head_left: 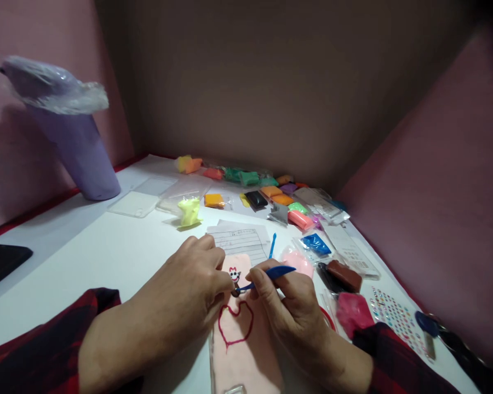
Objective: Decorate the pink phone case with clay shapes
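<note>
While the right hand (292, 298) pinches a blue tool (279, 271), the left hand (197, 279) curls nearby; its hold I cannot tell.

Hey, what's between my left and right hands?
The head view shows a pink case, its red heart outline, a small figure and the blue tool's tip.

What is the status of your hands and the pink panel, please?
Right hand gripping blue tool, tip at small figure. Left hand curled beside figure, contact unclear. Pink panel carries red heart outline below figure. Left hand partly covers panel's edge.
</note>
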`<state>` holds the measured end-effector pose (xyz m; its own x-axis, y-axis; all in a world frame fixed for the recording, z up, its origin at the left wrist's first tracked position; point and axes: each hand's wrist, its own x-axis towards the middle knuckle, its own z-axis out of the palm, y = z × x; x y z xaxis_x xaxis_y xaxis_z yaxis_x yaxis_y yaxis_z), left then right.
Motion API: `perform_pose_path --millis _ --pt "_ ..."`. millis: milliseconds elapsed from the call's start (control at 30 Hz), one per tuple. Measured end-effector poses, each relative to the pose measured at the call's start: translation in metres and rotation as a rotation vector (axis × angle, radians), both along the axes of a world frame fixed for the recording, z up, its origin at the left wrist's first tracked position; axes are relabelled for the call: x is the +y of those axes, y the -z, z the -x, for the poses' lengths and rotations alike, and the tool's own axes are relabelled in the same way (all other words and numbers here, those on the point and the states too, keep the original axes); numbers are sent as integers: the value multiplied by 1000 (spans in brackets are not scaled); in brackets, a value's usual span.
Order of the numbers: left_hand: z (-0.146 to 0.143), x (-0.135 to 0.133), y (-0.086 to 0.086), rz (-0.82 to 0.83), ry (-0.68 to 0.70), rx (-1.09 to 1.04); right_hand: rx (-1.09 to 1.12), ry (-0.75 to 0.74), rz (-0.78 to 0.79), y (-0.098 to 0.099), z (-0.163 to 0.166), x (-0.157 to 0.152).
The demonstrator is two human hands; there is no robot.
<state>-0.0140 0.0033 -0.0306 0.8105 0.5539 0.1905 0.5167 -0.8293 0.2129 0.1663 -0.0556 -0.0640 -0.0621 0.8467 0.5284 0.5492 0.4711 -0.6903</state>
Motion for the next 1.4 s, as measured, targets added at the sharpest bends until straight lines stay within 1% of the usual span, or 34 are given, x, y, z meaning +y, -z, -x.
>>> perform_pose_path --millis 200,400,567,767,967,1100,1233,1400 --pt "0 -2 -1 12 18 32 -24 14 50 -1 0 -1" --pt "-1 -2 2 15 48 8 -7 2 26 -2 1 -1" --pt "0 -2 1 9 46 37 -18 7 34 -3 1 -2" --pt "0 -2 2 21 43 35 -33 38 -11 -2 0 -2" --pt "-2 0 4 10 49 26 -23 18 27 -2 1 0" --pt "0 0 2 1 56 -4 -13 11 29 -2 1 0" --pt "1 -1 -1 -3 27 -28 -22 25 1 -1 0 -2" --pt "1 -1 0 -7 29 -33 -20 21 1 -1 0 -1"
